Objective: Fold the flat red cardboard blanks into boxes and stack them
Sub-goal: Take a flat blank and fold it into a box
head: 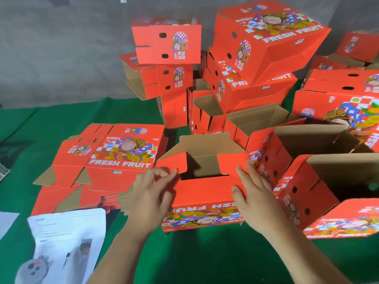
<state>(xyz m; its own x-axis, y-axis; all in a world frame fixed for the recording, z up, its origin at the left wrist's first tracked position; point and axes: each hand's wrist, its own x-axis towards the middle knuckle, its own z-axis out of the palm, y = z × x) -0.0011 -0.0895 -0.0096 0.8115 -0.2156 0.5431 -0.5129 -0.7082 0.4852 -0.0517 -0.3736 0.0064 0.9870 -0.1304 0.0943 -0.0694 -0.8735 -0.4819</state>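
Head view: nearest the camera, two bare forearms are seen reaching fwd over a green cloth-covered table (205, 263). A half-folded red printed cardboard box (203, 193) is held at centre, open top w/ brown inside showing. Its left top flap is pinched by the left hand (151, 193), fingers curled; its right flap and front wall are gripped by the right hand (254, 193), thumb on the front face. A stack of flat red cardboard blanks (114, 158) is laid just left of it. A white printed paper sheet (67, 242) is seen at lower left, partly over the blanks' near edge. Finished red boxes (256, 52) are piled behind, some tilted; more open boxes (328, 181) crowd the right side, touching the held box, and are cut off by the frame edge. Print is blurred.
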